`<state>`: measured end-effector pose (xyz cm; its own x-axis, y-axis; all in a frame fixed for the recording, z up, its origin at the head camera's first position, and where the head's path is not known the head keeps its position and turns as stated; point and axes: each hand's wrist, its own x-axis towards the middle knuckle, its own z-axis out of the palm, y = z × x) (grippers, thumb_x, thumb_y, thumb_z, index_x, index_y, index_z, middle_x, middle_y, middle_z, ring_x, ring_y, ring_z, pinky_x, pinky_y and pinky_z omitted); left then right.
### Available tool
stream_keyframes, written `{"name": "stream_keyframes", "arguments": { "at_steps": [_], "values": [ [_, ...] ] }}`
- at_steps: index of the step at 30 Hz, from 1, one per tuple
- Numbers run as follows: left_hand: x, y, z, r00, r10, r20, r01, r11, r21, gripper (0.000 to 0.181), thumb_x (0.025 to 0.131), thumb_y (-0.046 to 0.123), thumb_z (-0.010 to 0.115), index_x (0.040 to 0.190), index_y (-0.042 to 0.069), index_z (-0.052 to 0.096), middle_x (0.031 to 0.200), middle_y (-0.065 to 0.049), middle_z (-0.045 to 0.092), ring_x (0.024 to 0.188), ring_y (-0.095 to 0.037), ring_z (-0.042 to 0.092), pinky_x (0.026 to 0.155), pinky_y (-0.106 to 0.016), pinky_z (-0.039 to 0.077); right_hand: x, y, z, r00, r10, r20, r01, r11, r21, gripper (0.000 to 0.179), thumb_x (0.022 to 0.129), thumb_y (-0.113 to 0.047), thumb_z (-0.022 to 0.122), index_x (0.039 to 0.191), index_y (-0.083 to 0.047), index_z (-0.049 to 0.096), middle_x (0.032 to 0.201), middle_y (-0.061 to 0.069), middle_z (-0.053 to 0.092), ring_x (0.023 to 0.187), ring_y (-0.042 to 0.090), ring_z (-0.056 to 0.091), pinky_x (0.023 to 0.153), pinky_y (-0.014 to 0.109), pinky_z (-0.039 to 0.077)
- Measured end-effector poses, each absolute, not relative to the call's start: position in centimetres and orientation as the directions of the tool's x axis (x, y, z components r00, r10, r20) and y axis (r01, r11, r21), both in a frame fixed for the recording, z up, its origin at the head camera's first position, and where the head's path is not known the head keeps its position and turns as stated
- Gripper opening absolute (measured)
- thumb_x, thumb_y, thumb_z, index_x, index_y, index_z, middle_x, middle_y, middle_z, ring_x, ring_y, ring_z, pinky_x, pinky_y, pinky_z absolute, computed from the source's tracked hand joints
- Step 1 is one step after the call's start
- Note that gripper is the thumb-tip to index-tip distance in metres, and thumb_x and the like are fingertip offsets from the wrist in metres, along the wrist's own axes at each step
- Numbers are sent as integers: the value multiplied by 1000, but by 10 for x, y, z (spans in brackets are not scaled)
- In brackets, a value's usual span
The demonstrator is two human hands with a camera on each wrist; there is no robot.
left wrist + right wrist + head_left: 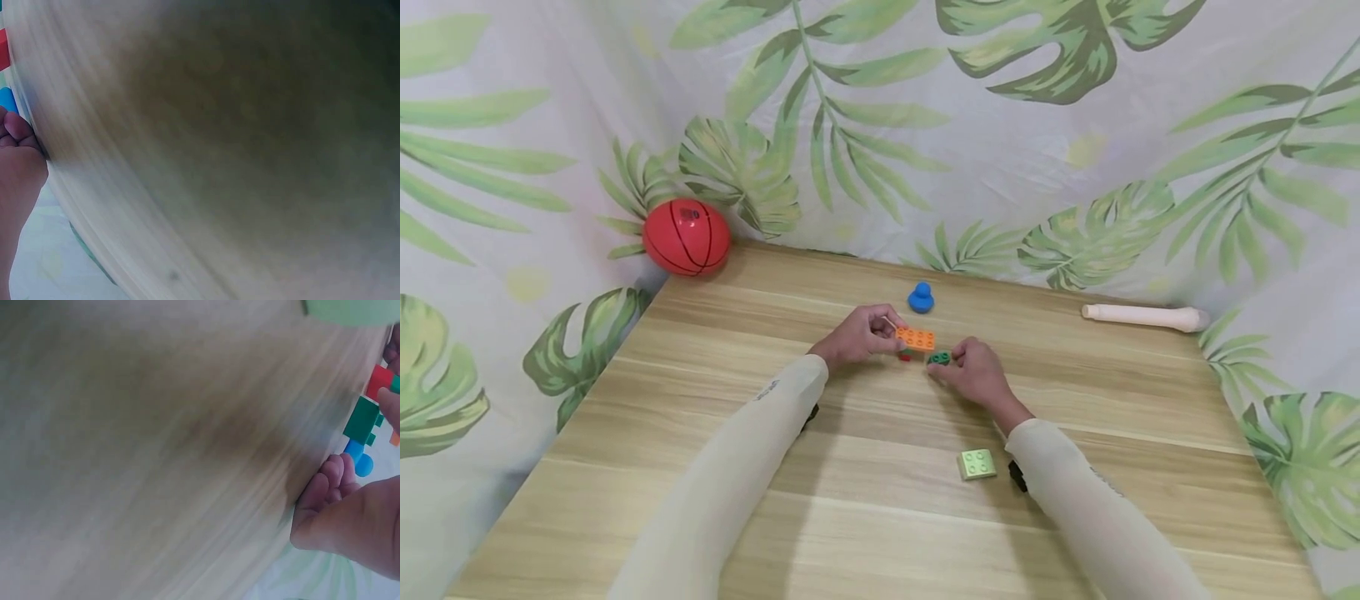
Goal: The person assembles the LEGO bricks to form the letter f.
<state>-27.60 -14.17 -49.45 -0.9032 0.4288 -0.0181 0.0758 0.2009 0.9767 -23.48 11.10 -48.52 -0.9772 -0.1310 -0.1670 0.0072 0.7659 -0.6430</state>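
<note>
Your left arm (722,483) and right arm (1097,500) reach forward and angle inward, sleeved almost to the wrists. Your left hand (862,335) pinches between thumb and bent fingers; your right hand (979,372), slightly nearer your body, pinches too, close to the left but apart.

No wording can be read for certain. The cream fabric left sleeve (726,471) and cream fabric right sleeve (1093,508) each bear small dark lettering, too tiny to decipher; the glossy red black-lined ball (687,242) carries a dark, illegible mark (688,214) near its top.
</note>
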Motion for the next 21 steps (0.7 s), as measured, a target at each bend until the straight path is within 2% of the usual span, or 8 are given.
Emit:
{"name": "stream_keyframes", "arguments": {
  "at_steps": [6, 12, 17, 21],
  "values": [
    [-275, -142, -493, -905, 425, -29, 66, 208, 976, 25, 94, 3, 80, 117, 0, 70, 87, 3, 64, 84, -13, 56, 72, -20, 48, -235, 108, -485, -980, -102, -169, 30, 770, -637, 46, 95, -34, 83, 115, 0, 61, 108, 17, 67, 93, 24, 59, 79, 33, 50],
    [-276, -142, -493, -908, 417, -36, 62, 220, 973, 26, 94, 3, 79, 118, 1, 70, 89, 3, 66, 85, -13, 58, 70, -20, 47, -237, 106, -483, -980, -97, -175, 40, 763, -645, 51, 97, -39, 81, 120, 0, 59, 107, 16, 66, 91, 23, 59, 77, 31, 49],
    [-277, -141, -495, -908, 419, -31, 70, 224, 972, 26, 94, 4, 80, 118, 1, 70, 89, 3, 67, 85, -13, 58, 70, -20, 47, -238, 102, -482, -983, -91, -159, 32, 769, -639, 48, 97, -40, 80, 115, 0, 62, 98, 12, 65, 84, 21, 56, 70, 27, 44],
    [-277, -141, -496, -909, 416, -33, 70, 231, 970, 25, 94, 5, 81, 117, 1, 70, 89, 3, 68, 85, -13, 58, 70, -20, 48, -238, 105, -482, -983, -95, -159, 29, 769, -638, 42, 98, -35, 78, 114, 0, 62, 103, 15, 67, 88, 22, 58, 73, 29, 47]
  ]
}}
